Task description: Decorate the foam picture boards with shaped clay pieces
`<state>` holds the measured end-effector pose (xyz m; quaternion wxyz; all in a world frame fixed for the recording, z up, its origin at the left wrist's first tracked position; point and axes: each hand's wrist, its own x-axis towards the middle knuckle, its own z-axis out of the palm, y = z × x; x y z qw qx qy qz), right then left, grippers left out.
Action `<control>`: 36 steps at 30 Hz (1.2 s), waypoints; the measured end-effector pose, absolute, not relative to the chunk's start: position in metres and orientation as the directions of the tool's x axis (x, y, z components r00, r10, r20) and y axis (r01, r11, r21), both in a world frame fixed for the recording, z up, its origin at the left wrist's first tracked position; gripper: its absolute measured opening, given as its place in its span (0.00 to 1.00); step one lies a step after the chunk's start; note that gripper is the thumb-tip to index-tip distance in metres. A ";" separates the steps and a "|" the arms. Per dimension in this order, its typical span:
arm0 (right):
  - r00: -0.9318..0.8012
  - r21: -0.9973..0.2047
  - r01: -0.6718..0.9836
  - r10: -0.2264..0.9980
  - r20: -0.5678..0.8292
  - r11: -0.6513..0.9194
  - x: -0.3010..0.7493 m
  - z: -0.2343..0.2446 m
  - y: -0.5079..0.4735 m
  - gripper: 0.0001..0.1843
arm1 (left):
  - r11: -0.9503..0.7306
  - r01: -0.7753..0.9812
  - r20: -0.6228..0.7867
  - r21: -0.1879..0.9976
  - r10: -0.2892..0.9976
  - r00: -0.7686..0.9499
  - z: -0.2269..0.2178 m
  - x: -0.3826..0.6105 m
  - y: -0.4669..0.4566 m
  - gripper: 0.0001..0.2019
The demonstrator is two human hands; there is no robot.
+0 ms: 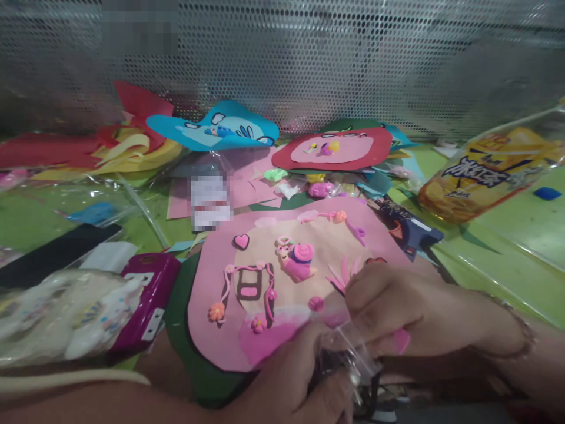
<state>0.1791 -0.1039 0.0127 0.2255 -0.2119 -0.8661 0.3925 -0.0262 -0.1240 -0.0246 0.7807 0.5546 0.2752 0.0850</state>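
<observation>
Near the bottom edge, my left hand (304, 377) has its fingers closed around a small clear plastic bag (353, 359). My right hand (397, 309) is also closed at the bag's upper edge, its fingers bent inward. A small pink piece (401, 340) shows under the right fingers; I cannot tell what it is. Behind both hands lies a pink paper craft card (212, 235) on a green paper backing (205, 374). On it are a pink clay snail (300, 262), a pink heart (241, 241), flowers and wavy strands. The right hand covers part of its right side.
A bottle of amber drink (485, 171) lies at the right, near a dark blue tool (410, 227). Blue (220, 129) and red (339, 147) paper crafts stand at the back by a perforated metal panel (309, 65). On the left is a purple phone-like case (150, 294).
</observation>
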 end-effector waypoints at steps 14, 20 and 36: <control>-0.825 -0.752 0.342 0.563 0.046 0.563 0.177 0.014 -0.107 0.09 | 0.362 0.249 -0.394 0.898 0.412 0.822 -0.021 -0.028 -0.120 0.23; -0.813 -0.718 0.390 0.582 0.026 0.576 0.173 0.014 -0.109 0.07 | 0.363 0.265 -0.429 0.893 0.515 0.742 -0.021 -0.023 -0.125 0.22; -0.741 -0.634 0.262 0.573 0.350 0.727 0.179 0.014 -0.108 0.11 | 0.405 0.183 -0.383 0.896 0.494 0.781 -0.019 -0.023 -0.126 0.19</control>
